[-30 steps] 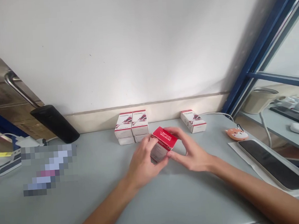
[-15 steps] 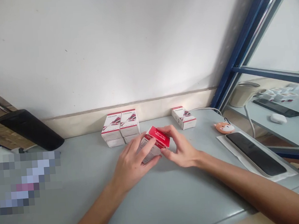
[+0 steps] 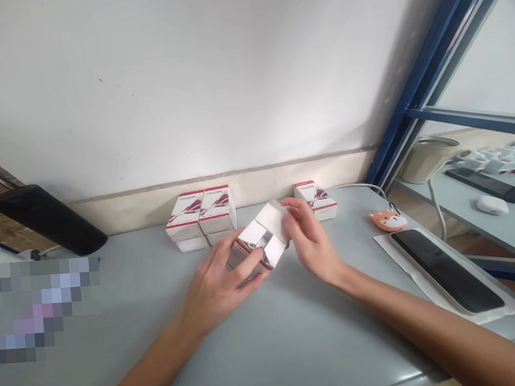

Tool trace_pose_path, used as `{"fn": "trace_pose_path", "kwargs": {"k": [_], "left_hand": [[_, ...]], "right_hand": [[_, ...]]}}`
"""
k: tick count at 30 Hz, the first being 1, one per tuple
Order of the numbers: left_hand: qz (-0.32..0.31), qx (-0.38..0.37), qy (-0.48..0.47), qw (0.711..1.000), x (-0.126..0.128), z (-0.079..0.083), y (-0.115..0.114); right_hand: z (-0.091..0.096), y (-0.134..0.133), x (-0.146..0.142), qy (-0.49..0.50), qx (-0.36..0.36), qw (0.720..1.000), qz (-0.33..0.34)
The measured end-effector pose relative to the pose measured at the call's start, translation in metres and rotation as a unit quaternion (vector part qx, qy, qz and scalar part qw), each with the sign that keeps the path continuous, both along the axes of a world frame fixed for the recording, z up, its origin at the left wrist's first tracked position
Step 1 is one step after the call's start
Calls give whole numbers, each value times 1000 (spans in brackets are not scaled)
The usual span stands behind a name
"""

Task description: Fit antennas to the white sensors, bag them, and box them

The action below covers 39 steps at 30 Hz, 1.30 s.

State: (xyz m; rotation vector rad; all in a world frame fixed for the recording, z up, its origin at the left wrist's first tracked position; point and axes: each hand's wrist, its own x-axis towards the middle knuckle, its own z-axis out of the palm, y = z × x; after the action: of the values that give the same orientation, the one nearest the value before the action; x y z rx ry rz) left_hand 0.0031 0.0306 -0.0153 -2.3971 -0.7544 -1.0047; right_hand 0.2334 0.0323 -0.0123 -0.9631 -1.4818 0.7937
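Note:
A small red-and-white cardboard box (image 3: 274, 253) is tilted between my hands above the grey table. Its top is open, showing white inner side flaps and something greyish within that I cannot make out. My left hand (image 3: 214, 281) is closed round the box's near left side, with the index finger at the opening. Thumb and fingers of my right hand (image 3: 310, 241) pinch the raised lid flap (image 3: 272, 220), whose white inner face shows. Behind my left hand stands a block of matching boxes (image 3: 217, 210), stacked against the wall.
Another matching box (image 3: 324, 209) stands by the wall at right. An orange animal-face case (image 3: 388, 221) and a dark phone (image 3: 448, 271) on a white sheet lie on the right of the table (image 3: 259, 346). A blue-framed mirror (image 3: 471, 166) rises beyond. A black object (image 3: 47, 219) juts in at left.
The box's red lid was closed; now it is lifted back with my right hand on it, exposing the inner flaps. My left hand has kept its hold on the box.

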Motion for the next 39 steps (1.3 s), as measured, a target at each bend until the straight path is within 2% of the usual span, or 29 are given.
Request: {"fn": "trace_pose_path", "kwargs": {"k": [3,6,10,16,23,28,33,36,38,39], "left_hand": [[3,0,9,1000,3,6,-4],[27,-41,-20,999,6,9,-8],[54,-89,-71,992,7,8,-11],[67,-146,-115,980,6,4,-11],[49,-81,-108,990,8,6,-11],[73,-62,-99,990,7,8,-8],[94,-55,-104,989,5,6,-5],[129,-80,-123,981,5,5,-4],[136,-86,-124,979,4,4,-4],[133,-84,-121,980,4,3,-4]], "right_hand": [[-3,0,0,-104,75,991,-40],[1,-2,5,-171,185,964,-84],[11,-8,10,-238,256,934,-81],[17,-14,7,-257,247,932,-70],[14,-17,0,-300,283,906,-92],[16,-15,0,-286,257,917,-104],[20,-10,8,-275,311,902,-116],[25,5,27,-234,310,897,-212],[23,22,48,-234,244,892,-300],[19,31,60,-263,187,889,-325]]}}
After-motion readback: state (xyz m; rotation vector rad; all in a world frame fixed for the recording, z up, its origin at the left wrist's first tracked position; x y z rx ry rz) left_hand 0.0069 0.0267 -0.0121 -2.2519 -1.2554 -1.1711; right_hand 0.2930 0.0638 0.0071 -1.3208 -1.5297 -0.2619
